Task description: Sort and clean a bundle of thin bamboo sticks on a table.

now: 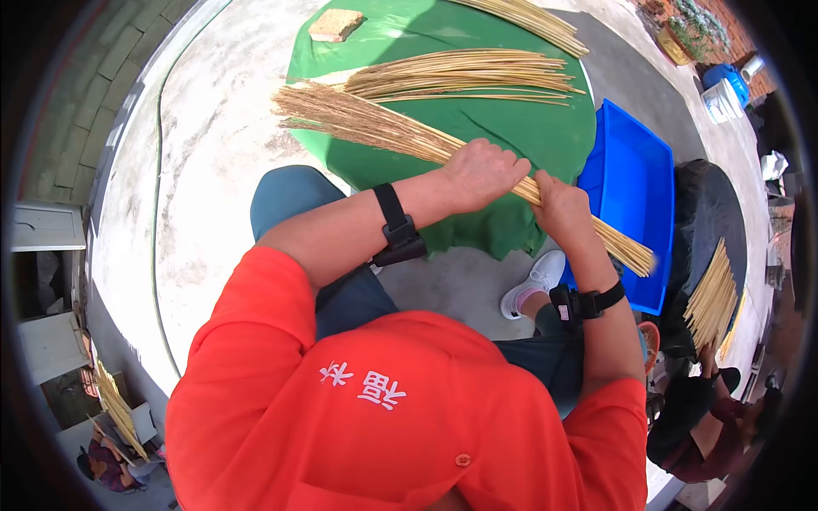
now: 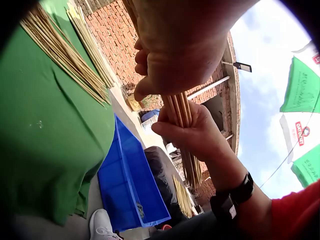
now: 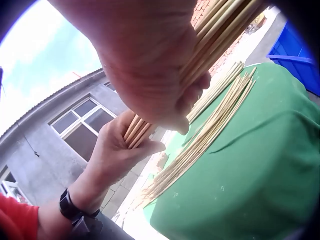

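Note:
Both hands grip one long bundle of dried stalks [image 1: 375, 126], held slantwise over the near part of a green cloth [image 1: 477, 128]. My left hand [image 1: 481, 175] wraps the bundle around its middle, on the side toward the brown, brushy end. Close beside it, my right hand [image 1: 562, 209] grips nearer the pale cut ends, which stick out to the right over a blue plastic bin [image 1: 635, 187]. In the left wrist view, the fingers of the right hand [image 2: 187, 127] curl round the stalks. The left hand [image 3: 110, 150] holds them likewise in the right wrist view.
More stalks [image 1: 460, 72] lie on the cloth-covered round table, with another pile [image 1: 528, 21] at its far edge. A brick [image 1: 336, 25] sits at the far left. A person [image 1: 707, 426] at lower right is beside a stalk bundle [image 1: 711, 298]. A hose [image 1: 158, 170] runs along the ground.

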Tool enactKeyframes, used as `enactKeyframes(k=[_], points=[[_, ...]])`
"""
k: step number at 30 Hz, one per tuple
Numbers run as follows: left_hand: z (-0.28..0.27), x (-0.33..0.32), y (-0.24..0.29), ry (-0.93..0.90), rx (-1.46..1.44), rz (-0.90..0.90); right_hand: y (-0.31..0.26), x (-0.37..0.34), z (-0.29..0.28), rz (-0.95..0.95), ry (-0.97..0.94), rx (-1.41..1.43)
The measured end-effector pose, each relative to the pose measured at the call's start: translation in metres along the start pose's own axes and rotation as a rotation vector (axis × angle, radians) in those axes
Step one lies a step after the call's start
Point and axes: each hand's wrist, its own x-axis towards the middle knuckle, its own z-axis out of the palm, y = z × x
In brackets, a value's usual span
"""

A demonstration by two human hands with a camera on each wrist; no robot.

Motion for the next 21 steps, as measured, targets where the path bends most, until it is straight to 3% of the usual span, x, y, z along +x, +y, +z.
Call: enactKeyframes(k=[1, 3, 4, 6, 7, 9, 10, 12, 13, 15, 16, 18, 21], points=[[-0.002, 0.001, 0.000, 0.006, 0.000, 0.000, 0.001, 0.001, 0.000, -0.001, 0.001, -0.006], [-0.008, 0.004, 0.002, 0.260, 0.012, 0.071, 0.004, 0.001, -0.001, 0.024, 0.004, -0.037], [-0.012, 0.006, 0.003, 0.264, 0.007, 0.081, 0.006, 0.002, -0.003, 0.035, 0.006, -0.042], [-0.027, 0.010, 0.008, 0.560, -0.137, 0.306, 0.012, 0.004, -0.006, 0.193, -0.053, 0.002], [-0.025, 0.005, 0.010, 0.566, -0.142, 0.313, 0.018, 0.005, -0.006, 0.200, -0.052, -0.006], [-0.014, -0.009, 0.012, -0.131, -0.444, 0.004, 0.025, 0.007, -0.005, 0.228, -0.052, 0.043], [-0.008, -0.008, 0.008, -0.128, -0.447, 0.002, 0.026, 0.007, -0.006, 0.225, -0.054, 0.040], [-0.001, -0.006, -0.002, -0.485, -1.161, -0.653, 0.023, 0.009, -0.009, 0.224, -0.046, 0.098], [0.003, -0.009, -0.003, -0.480, -1.163, -0.657, 0.021, 0.010, -0.009, 0.219, -0.048, 0.097], [0.006, -0.013, -0.007, 0.077, -1.700, -0.941, 0.015, 0.012, -0.008, 0.242, 0.011, 0.021], [0.008, -0.014, -0.011, 0.081, -1.700, -0.943, 0.012, 0.012, -0.006, 0.238, 0.009, 0.021], [0.009, -0.014, -0.027, 0.503, -2.132, -0.824, 0.006, 0.012, -0.001, 0.181, 0.070, -0.052], [0.000, -0.017, -0.037, 0.508, -2.247, -0.770, 0.000, 0.014, 0.001, 0.146, 0.074, 0.038]])
